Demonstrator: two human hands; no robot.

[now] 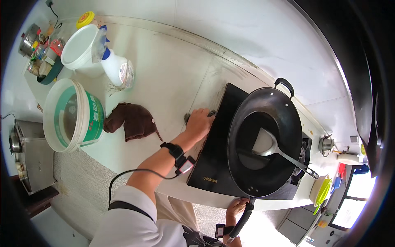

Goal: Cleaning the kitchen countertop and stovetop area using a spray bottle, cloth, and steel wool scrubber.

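My left hand (200, 123) presses a dark steel wool scrubber (187, 117) onto the pale countertop (166, 77), right beside the edge of a black glass gas stove (205, 166). Bits of the scrubber show on both sides of the hand. My right hand (237, 207) is at the stove's front edge, close to the black handle of a large wok (265, 102); the handle partly hides it and its grip is unclear. A metal spatula (268, 146) lies in the wok. Brownish smears mark the counter along the stove's edge.
A brown cloth (135, 122) lies left of my left hand, beside a green-and-white bucket (95, 115) of murky water. Behind stand a white spray bottle (115, 69), a white tub (81, 46) and a yellow-lidded jar (85, 20). A green basket (323, 191) is at far right.
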